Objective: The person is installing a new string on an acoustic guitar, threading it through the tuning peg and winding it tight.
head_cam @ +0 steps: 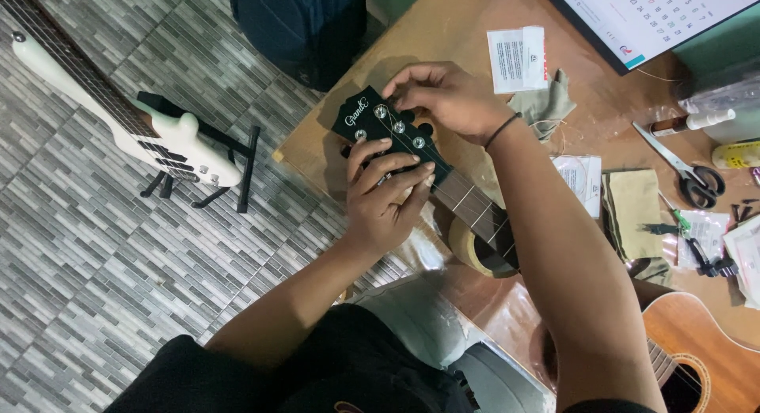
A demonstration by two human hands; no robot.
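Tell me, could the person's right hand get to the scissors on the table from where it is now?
Probably yes. The right hand is busy at the guitar headstock, but the scissors lie uncovered on the wooden table to that side, with only a folded cloth and small packets nearby.

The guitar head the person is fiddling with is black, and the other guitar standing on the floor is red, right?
Not quite. The head view shows the floor guitar on its stand is white, not red. The rest holds: the headstock is black, with the right hand at its tuning pegs and the left hand gripping the neck.
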